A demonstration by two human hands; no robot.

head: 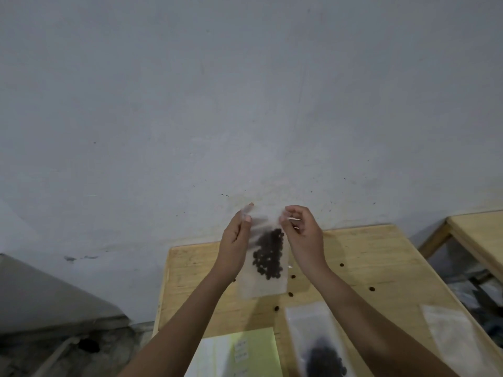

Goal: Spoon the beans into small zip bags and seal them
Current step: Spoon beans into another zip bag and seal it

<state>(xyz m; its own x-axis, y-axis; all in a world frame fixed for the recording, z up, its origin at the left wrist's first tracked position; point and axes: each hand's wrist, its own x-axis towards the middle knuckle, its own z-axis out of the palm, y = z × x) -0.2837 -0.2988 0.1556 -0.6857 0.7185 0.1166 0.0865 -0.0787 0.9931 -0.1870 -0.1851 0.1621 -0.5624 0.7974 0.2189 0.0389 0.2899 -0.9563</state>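
Observation:
A small clear zip bag (262, 287) hangs upright above the wooden table (381, 257), with dark beans (268, 254) piled in its middle. My left hand (234, 240) pinches the bag's top left corner between thumb and fingers. At the top right corner my right hand (303, 232) pinches the same strip. A second bag (313, 330) with dark beans lies flat on the table near the front. An empty clear bag (449, 327) lies at the right edge. No spoon is in view.
Several loose beans (371, 288) are scattered on the tabletop. A yellow sheet (261, 346) with small labels lies at the front. A second wooden table (479, 229) stands to the right. A grey wall rises behind; a grey slab (40, 295) lies at the left.

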